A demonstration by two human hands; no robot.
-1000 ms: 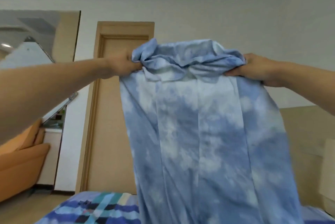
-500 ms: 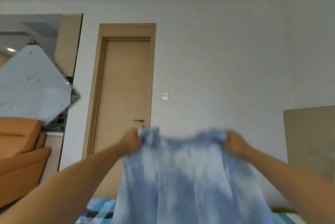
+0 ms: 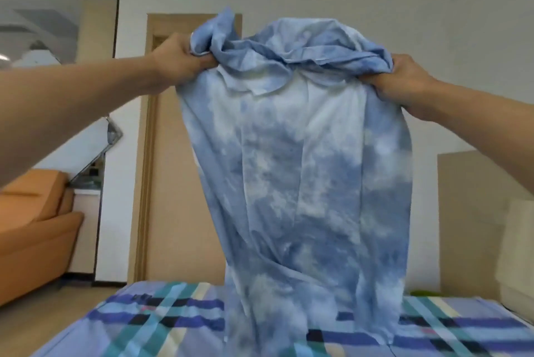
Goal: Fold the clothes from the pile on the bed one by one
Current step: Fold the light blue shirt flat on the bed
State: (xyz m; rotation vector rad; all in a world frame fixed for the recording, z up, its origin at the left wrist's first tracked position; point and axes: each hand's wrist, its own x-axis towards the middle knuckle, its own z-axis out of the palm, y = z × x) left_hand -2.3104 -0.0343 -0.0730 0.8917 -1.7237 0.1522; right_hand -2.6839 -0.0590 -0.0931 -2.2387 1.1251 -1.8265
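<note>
Left grip (image 3: 179,63) and right grip (image 3: 404,82) fisted on shirt (image 3: 303,168), top bunched — hem touching bed (image 3: 144,322), fold may skew.

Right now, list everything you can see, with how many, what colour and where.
garment: one, blue and white tie-dye, held up, hanging down to the bed
bed: one, blue, teal and cream checked cover, bottom
door: one, light wood, behind the garment
sofa: one, orange, far left
panel: one, beige, right
left hand: one, grips the garment's top left
right hand: one, grips its top right
</note>
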